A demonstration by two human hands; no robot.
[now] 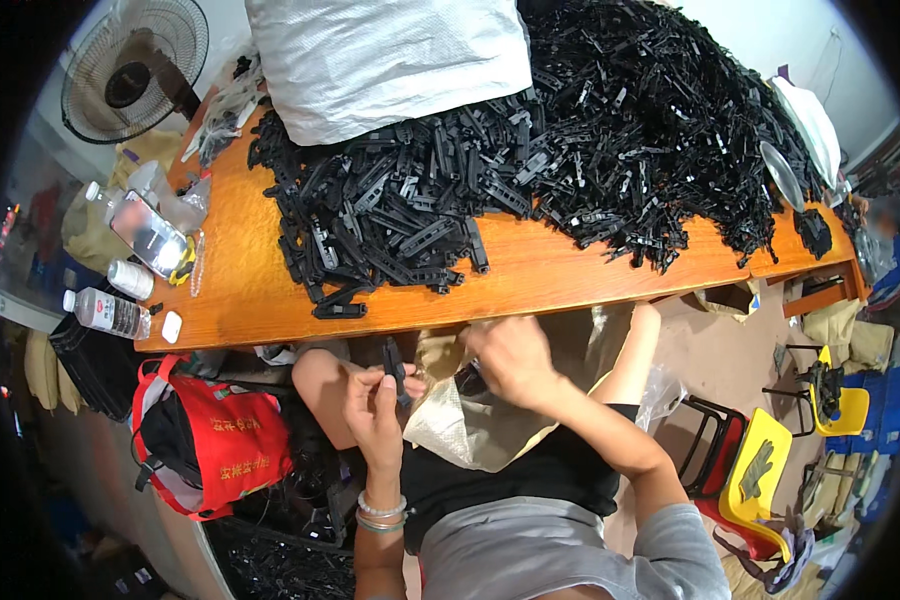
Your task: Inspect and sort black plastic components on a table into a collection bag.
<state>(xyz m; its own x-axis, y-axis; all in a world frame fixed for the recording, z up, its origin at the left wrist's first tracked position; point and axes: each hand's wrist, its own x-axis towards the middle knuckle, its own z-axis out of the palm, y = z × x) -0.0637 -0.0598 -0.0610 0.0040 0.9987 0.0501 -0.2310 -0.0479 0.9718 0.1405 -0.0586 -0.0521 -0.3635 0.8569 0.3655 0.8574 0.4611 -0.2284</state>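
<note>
Between the thumb and fingers of my left hand (372, 408) stands a small, narrow black plastic part (394, 362), held upright just off the table's front edge. My right hand (515, 358) is smeared by motion over the open mouth of a beige woven sack (475, 430) on my lap; its fingertips are too blurred to show whether anything is in them. On the table beyond lies a loose heap of longer black plastic parts (400, 215). A much larger mound of thin black parts (660, 130) spreads to its right.
A full white woven sack (395, 65) rests on the heap's far side. At the wooden table's (235, 265) left end are a phone (150, 232), a water bottle (108, 312) and a white roll (130, 279). A red bag (225, 435) stands left; yellow chairs (760, 470) stand right.
</note>
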